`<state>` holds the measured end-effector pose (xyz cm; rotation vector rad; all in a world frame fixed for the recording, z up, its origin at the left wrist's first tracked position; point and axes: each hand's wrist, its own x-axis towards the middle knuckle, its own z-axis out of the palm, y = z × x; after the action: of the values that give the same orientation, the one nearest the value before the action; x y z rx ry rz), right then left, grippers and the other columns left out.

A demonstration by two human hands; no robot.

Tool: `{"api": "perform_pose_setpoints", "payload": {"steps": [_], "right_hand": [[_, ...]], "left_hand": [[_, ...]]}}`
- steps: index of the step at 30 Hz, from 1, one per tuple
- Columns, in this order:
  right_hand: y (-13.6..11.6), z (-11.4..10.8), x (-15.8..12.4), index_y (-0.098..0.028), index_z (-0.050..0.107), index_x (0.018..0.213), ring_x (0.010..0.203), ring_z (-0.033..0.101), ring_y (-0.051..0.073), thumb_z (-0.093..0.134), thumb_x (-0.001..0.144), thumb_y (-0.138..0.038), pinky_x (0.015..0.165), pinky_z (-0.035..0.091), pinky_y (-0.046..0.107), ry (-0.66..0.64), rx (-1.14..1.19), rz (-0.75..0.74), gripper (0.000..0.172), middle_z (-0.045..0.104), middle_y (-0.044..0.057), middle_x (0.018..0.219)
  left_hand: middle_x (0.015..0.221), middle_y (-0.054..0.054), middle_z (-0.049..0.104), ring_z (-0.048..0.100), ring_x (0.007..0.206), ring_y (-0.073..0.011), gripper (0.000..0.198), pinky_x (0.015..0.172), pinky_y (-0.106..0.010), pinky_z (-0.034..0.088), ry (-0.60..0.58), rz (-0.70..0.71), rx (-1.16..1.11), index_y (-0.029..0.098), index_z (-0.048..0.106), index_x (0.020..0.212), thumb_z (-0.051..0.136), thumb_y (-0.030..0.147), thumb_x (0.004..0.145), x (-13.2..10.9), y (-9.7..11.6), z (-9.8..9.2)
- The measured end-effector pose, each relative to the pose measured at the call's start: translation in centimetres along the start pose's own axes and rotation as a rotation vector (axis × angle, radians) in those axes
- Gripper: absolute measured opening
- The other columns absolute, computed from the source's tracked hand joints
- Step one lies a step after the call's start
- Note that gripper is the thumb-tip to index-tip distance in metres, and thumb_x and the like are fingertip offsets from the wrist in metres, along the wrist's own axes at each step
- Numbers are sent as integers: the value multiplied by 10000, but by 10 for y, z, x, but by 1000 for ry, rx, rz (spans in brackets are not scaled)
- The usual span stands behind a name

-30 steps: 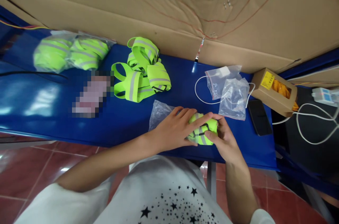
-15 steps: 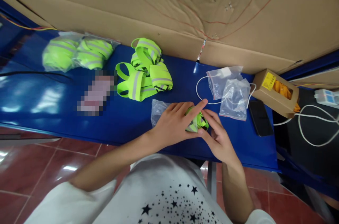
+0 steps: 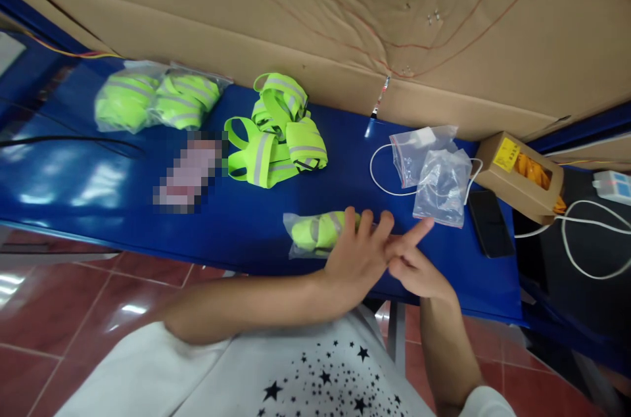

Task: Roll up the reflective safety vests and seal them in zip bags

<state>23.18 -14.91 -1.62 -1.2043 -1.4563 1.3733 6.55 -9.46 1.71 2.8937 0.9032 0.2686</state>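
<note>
A clear plastic zip bag [image 3: 292, 247] with a rolled neon-green reflective strap [image 3: 315, 233] inside lies at the table's near edge. Over the bag's right part is my left hand [image 3: 357, 259], its fingers bent and somewhat spread across the plastic. My right hand [image 3: 421, 275] meets it at the bag's right end, fingers curled in a pinch. The bag's right edge is hidden between both hands. Beyond them sits a pile of loose green reflective straps [image 3: 276, 147], some rolled up.
Bagged green straps [image 3: 158, 98] lie at the back left of the blue table [image 3: 256, 220], near a pixelated pinkish item [image 3: 190, 173]. To the right are clear bags [image 3: 441, 183], a white cable [image 3: 372, 170], a black phone [image 3: 490, 223] and a cardboard box [image 3: 520, 173] with orange contents.
The green strap now lies further left, deep in the bag. My hands have moved slightly right and down to the bag's right end. The view has shifted a little.
</note>
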Motion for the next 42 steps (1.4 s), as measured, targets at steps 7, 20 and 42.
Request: {"api": "perform_pose_setpoints", "payload": {"steps": [7,20,42], "right_hand": [[-19,-2,21,-373,521,1550,1413,588,316,858,845,-417,1221,450,588,-183,-97,-183,783,669,58,1447],[-19,-22,70,-269,726,1211,906,701,186,723,948,-447,831,581,351,58,-223,111,317,757,37,1039],[-5,-21,73,-254,799,937,689,679,148,782,905,-371,631,576,305,351,-84,152,123,746,16,864]], "left_hand": [[1694,-161,350,507,1435,-417,1045,1100,-597,486,-131,-22,-472,363,166,1682,820,407,867,-8,-63,-40],[959,-64,786,701,816,-187,527,701,-257,494,-543,-318,-1366,165,782,1148,702,620,894,9,-133,4],[656,39,448,368,587,-89,425,522,-217,272,-612,-172,-1472,150,665,830,605,543,981,16,-127,29]]}}
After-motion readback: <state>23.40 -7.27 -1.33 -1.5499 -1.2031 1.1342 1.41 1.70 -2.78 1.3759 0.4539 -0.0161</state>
